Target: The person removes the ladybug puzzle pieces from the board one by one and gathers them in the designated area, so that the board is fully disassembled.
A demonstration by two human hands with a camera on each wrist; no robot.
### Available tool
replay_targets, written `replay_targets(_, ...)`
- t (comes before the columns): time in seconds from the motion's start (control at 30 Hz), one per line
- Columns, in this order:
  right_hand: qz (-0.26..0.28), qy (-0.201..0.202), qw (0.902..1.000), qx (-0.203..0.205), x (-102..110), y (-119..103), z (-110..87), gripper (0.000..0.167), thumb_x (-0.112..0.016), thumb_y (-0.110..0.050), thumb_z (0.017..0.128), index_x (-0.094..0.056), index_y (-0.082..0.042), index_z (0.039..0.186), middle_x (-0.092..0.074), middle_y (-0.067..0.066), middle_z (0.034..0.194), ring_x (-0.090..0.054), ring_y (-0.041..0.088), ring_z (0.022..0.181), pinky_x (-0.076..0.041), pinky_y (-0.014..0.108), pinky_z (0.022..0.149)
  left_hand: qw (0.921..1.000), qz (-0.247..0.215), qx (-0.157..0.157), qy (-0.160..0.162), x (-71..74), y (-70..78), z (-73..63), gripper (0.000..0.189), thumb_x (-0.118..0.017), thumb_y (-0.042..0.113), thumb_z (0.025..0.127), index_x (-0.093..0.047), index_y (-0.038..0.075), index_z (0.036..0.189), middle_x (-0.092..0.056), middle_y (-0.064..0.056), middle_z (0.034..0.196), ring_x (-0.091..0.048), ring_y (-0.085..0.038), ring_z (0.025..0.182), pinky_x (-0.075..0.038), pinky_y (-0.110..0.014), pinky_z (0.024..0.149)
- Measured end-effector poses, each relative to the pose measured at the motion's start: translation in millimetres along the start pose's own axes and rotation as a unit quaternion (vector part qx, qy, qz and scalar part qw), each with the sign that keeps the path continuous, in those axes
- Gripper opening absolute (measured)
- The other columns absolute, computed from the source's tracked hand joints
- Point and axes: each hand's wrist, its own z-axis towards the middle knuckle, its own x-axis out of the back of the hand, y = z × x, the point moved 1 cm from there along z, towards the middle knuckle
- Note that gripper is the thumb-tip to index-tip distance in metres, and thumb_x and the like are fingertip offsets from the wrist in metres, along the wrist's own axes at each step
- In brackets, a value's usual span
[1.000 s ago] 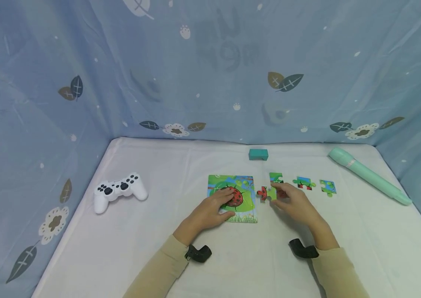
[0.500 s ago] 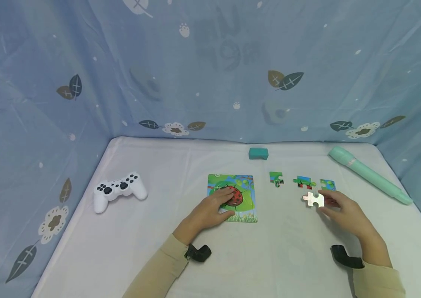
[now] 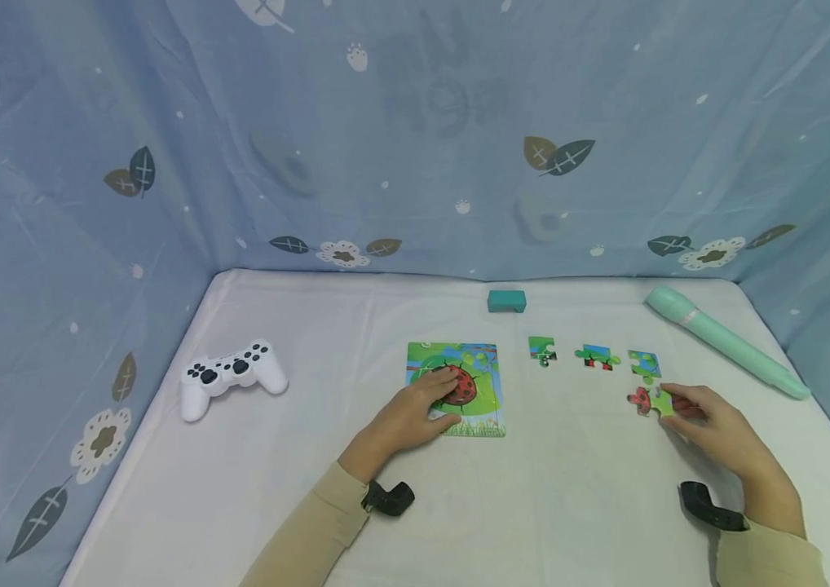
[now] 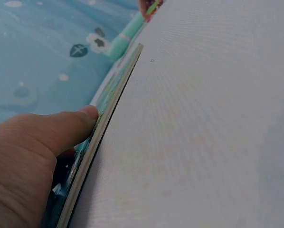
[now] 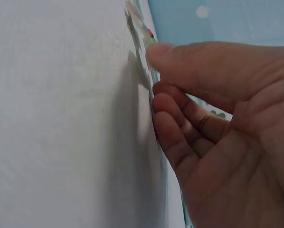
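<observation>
My left hand [image 3: 411, 414] rests with extended fingers on a ladybug puzzle board [image 3: 484, 424]. In the left wrist view its thumb lies on the board near the edge [image 4: 101, 128]. At the right, my right hand [image 3: 716, 428] pinches a red and green jigsaw piece [image 3: 660, 401] between thumb and fingers. That piece is just below a blue and green jigsaw piece [image 3: 644, 364] on the table. Farther left lie another jigsaw piece with red on it [image 3: 598, 356] and a green jigsaw piece [image 3: 542, 349]. In the right wrist view the pinched piece is mostly hidden by my thumb.
A white game controller [image 3: 233, 377] lies at the left of the white table [image 3: 327, 342]. Behind the board sits a teal block [image 3: 506, 302]. A mint-green microphone-shaped object [image 3: 726, 341] lies slanted at the right. A blue patterned cloth [image 3: 415, 163] hangs behind.
My right hand has carried the red and green jigsaw piece from beside the board toward the right. Its pale back showed midway; its printed side shows now. My left hand stays on the board.
</observation>
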Motion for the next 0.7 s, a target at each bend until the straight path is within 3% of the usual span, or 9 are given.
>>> replay_targets(0.53, 0.014, 0.005, 0.9996, 0.022, -7.6, 10.5, -1.5, 0.050, -0.066, -0.012, 0.088, -0.050, 0.006, 0.132, -0.046, 0.018, 0.109, -0.029, -0.020, 0.089, -0.032, 0.007, 0.068, 1.0000, -0.002, -0.003, 0.005, 0.1, -0.4, 0.0, 0.061, -0.064, 0.039, 0.089, -0.049, 0.007, 0.139, -0.042, -0.005, 0.148, -0.036, -0.021, 0.139, -0.035, -0.035, 0.113)
replay_targets(0.7, 0.024, 0.005, 0.9994, 0.024, -7.3, 12.0, -2.8, 0.052, -0.066, -0.014, 0.089, -0.047, 0.008, 0.133, -0.045, 0.019, 0.112, -0.029, -0.021, 0.091, -0.030, 0.001, 0.070, 1.0000, 0.000, -0.004, 0.007, -0.8, -0.6, 0.0, 0.060, -0.064, 0.038, 0.089, -0.049, 0.007, 0.139, -0.043, -0.005, 0.148, -0.037, -0.021, 0.138, -0.035, -0.036, 0.113)
